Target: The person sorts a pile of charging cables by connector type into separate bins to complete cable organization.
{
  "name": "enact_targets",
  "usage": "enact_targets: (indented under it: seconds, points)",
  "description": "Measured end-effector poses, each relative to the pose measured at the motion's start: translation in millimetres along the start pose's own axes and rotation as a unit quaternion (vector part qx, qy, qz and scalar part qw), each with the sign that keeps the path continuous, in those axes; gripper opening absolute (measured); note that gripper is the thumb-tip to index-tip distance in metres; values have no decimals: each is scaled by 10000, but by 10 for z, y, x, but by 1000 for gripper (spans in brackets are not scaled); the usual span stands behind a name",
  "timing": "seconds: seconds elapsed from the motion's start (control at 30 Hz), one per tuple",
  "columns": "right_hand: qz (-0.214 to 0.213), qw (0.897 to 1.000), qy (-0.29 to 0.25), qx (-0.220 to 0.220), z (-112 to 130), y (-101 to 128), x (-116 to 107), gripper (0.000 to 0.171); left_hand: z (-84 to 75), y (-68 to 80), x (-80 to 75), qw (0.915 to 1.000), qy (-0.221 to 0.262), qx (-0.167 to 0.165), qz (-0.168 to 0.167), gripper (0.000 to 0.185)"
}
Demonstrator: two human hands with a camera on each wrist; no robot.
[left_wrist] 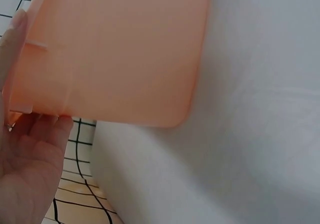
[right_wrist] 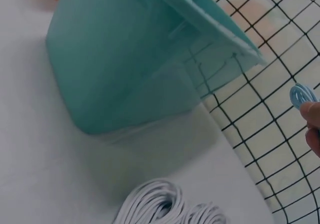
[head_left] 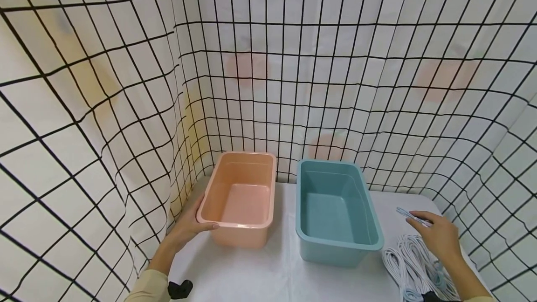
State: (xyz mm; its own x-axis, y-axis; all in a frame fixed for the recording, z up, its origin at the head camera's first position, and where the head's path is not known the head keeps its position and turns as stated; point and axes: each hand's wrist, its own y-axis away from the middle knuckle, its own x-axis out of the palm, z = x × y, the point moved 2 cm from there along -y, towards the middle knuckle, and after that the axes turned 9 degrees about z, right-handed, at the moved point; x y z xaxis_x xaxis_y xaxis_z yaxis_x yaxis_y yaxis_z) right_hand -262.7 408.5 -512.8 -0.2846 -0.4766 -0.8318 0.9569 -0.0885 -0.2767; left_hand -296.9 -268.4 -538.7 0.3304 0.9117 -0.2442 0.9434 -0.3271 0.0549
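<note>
At wrist-view edge | right hand cropped | pinched cord partly covered

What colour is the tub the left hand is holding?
Peachy orange; the tub shows best in the head view.

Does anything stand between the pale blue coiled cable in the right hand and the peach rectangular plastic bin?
Yes: the teal rectangular plastic bin stands between the coiled cable, held in the right hand, and the peach bin.

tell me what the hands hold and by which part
Right hand: a coiled cable, pinched behind one protruding end. Left hand: the peach bin, by its near-left rim corner.
</note>
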Motion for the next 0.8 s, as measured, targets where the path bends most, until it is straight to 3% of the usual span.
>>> enact_targets:
  seconds: [0.37, 0.8]
  points:
    - [-86, 9988, -317, -359, 329, -279, 33, 32, 25, 5, -1, 10000, 0, 44, -10, 119]
    - [397, 9925, -767, -868, 732, -575, 182, 32, 14, -1, -14, 9999, -120, 73, -57, 117]
